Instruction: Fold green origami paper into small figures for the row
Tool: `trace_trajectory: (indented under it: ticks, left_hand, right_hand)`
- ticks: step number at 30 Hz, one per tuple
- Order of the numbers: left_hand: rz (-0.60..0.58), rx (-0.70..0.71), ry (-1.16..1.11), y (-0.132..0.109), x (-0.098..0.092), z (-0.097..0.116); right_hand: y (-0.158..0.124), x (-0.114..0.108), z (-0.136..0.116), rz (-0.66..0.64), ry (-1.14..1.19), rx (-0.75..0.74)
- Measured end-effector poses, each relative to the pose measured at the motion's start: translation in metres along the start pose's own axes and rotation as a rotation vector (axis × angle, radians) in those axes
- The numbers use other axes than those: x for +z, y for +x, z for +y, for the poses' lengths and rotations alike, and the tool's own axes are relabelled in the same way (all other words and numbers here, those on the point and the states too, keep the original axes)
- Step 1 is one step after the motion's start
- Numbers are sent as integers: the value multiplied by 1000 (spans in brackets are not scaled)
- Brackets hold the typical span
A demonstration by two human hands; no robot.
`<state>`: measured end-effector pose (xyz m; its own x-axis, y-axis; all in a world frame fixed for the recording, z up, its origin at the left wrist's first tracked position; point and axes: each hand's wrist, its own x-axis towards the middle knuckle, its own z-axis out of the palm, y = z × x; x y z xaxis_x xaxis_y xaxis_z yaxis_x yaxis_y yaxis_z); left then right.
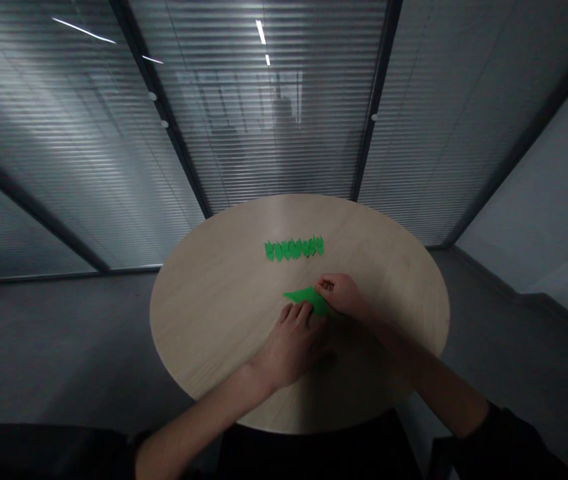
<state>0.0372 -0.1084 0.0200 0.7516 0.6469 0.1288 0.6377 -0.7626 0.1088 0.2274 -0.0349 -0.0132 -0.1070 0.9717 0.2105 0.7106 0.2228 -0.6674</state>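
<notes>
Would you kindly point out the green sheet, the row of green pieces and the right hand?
Green sheet (313, 297): head view, on its uncovered middle.
Row of green pieces (293, 249): head view, on a piece near the middle.
Right hand (344, 293): head view, on the back of the hand.

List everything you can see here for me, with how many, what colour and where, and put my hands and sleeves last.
Green sheet: one, green, on the table under the hands
Small green pieces: several, too small to count surely, green, in a row beyond the sheet
Table: one, light wood, centre
Blinds: several panels, grey, behind the table
Frame bars: several, dark, between the panels
Light streaks: at least four, white, upper left to centre
Wall: one, grey, far right
Floor: one, grey, around the table
Left hand: one, bare, fingers on the sheet
Right hand: one, bare, fingertips at the sheet's right side
Sleeves: two, black, lower corners
</notes>
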Motion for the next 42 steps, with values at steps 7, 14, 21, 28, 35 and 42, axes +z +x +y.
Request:
trace_trajectory:
  ticks: [7,14,21,28,35,42]
  left_hand:
    - [-14,45,-23,-7,4,-1]
    - [26,14,-53,-7,5,-8]
    - [20,-53,-4,-5,2,-8]
    - [31,-101,27,-15,-1,-12]
    - [58,-117,25,-12,2,-18]
    - [-16,-115,35,-13,-3,-13]
  right_hand:
    - [0,-2,-2,5,-6,-1]
    - [0,-2,0,-15,-7,-3]
    - [-1,-2,-3,-13,-15,1]
    - [-2,-3,-4,-10,-15,8]
    - [-2,-2,-4,-8,-23,-6]
    - [-1,-2,-5,-13,-15,5]
